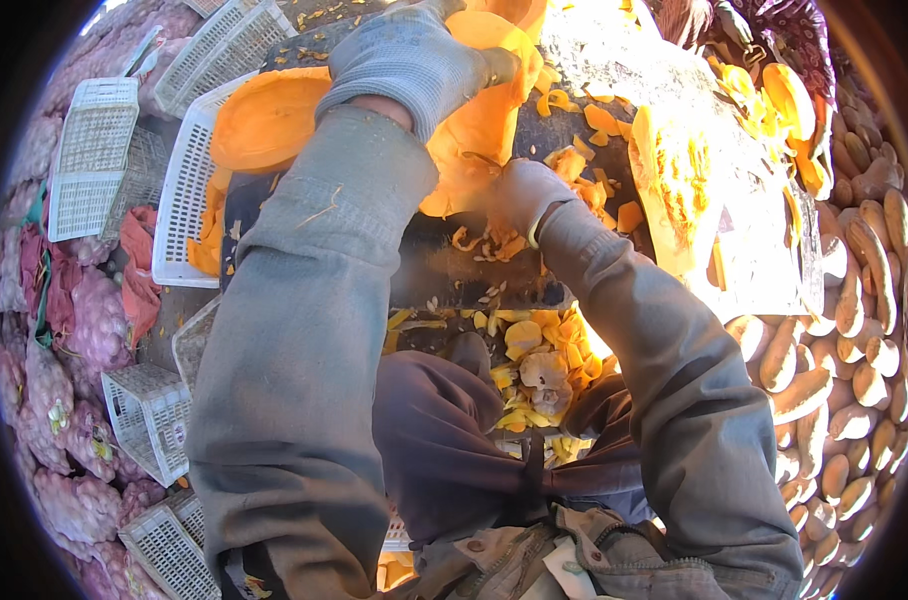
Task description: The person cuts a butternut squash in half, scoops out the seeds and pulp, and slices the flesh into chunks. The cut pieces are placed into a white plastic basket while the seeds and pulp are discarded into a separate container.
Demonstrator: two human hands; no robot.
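My gloved left hand (413, 64) grips a peeled orange squash piece (465, 161) by its far end, at the top of the view. The piece's near end is hollow and rests over the dark work table (454, 281). Low at that hollow, my gloved right hand (525, 195) is closed around a tool, mostly hidden. Only a thin, dark, curved metal part (482, 157) shows against the flesh. Orange scrapings (503, 244) and pale seeds (491, 292) lie just below the right hand. Left of my left forearm is another peeled squash piece (270, 120).
A cut squash half with stringy pulp (679, 187) lies at right. Peelings (548, 352) heap between my legs. White plastic crates (188, 187) and net sacks (86, 315) stand left. Whole squashes (799, 390) cover the right ground. Another person's gloved hand (735, 26) is at top right.
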